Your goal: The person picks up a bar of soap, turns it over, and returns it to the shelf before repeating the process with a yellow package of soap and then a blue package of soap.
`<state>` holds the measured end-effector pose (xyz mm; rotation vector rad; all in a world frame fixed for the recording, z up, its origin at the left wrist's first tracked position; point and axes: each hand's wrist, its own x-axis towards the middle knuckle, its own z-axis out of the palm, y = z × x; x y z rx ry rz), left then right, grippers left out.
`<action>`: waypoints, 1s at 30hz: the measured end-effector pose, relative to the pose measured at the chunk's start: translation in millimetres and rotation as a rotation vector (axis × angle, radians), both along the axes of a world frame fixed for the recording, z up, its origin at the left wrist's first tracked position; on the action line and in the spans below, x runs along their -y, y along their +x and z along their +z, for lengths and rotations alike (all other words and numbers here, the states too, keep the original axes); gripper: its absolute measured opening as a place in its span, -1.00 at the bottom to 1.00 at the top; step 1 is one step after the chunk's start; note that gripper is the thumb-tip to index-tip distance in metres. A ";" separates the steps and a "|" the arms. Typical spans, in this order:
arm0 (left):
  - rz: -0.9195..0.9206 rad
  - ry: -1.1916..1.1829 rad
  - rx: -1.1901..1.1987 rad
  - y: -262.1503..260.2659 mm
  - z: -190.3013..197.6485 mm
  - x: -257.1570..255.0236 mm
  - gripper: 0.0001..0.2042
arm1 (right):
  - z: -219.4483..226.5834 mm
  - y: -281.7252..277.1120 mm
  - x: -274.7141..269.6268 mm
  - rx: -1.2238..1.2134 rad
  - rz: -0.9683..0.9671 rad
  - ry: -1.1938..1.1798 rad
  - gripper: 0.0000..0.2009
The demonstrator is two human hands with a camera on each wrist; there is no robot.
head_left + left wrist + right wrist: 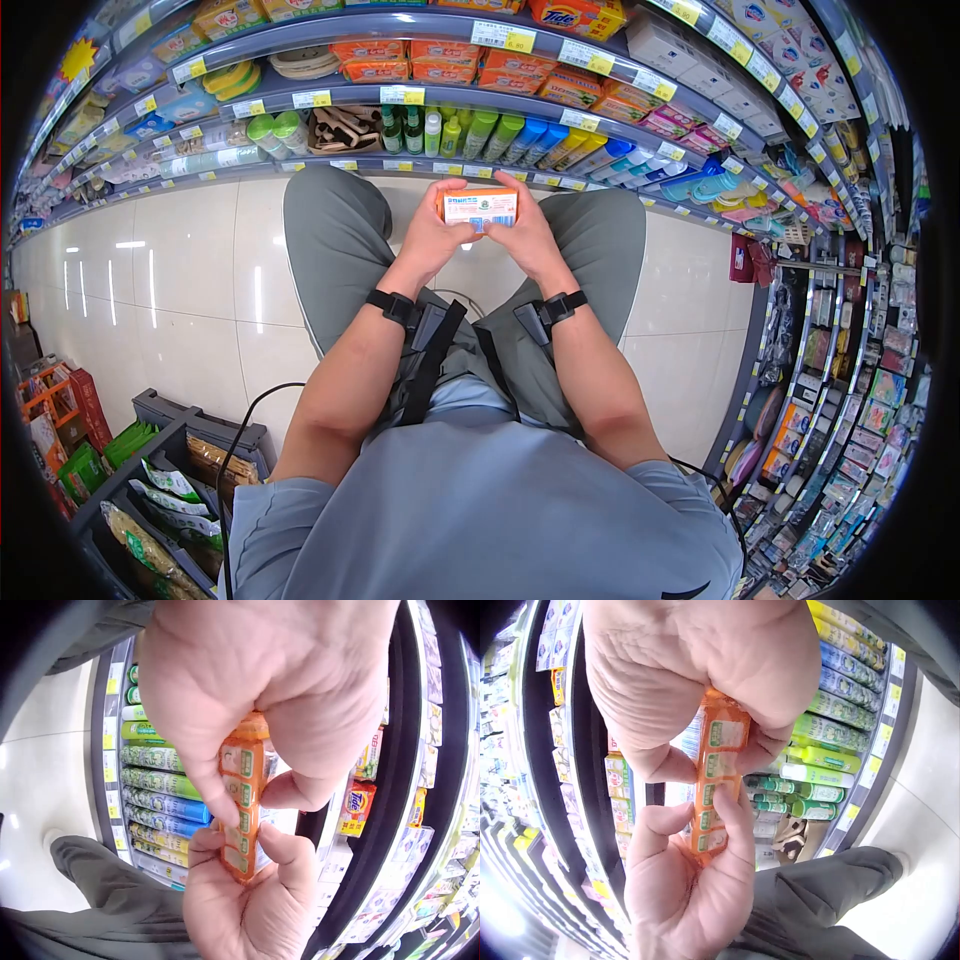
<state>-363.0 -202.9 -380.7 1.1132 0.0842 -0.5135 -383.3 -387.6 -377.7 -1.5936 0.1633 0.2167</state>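
Note:
Both hands hold an orange-wrapped soap pack [480,208] in front of the knees, its white printed face with a barcode turned up toward the head. My left hand [432,236] grips one end, thumb over the near edge and fingers round the far side. At the other end my right hand [527,238] holds it the same way. In the left wrist view, a narrow side of the soap pack [241,796] shows a row of small white-and-green printed panels between the fingers. The palms partly cover both ends.
Just ahead stands a shelf [440,95] with orange soap packs [442,60], a Tide box [577,15] and green bottles [413,130]. Racks of packaged goods [845,400] line the right. A dark bin unit [185,440] with bagged goods sits behind at left, on a tiled floor [190,270].

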 end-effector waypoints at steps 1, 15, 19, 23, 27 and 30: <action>-0.004 -0.004 0.006 -0.2 0.3 -0.1 -0.34 | 0.3 -0.1 0.5 0.000 0.000 0.000 -0.22; 0.030 -0.143 -0.119 3.1 -4.1 -1.9 -0.32 | -7.6 1.1 1.0 -0.080 -0.060 0.328 -0.23; 0.069 -0.214 -0.134 1.9 1.3 -2.6 -0.27 | -3.2 1.8 3.3 -0.128 -0.077 0.515 -0.24; 0.097 -0.241 -0.127 3.5 6.8 -3.8 -0.26 | 5.3 2.5 4.6 -0.154 -0.102 0.637 -0.25; 0.104 -0.267 -0.126 3.7 7.2 -5.0 -0.27 | 6.0 2.9 4.2 -0.141 -0.125 0.655 -0.24; 0.091 -0.310 -0.126 4.1 5.3 -5.8 -0.27 | 6.1 3.1 4.7 -0.136 -0.123 0.682 -0.24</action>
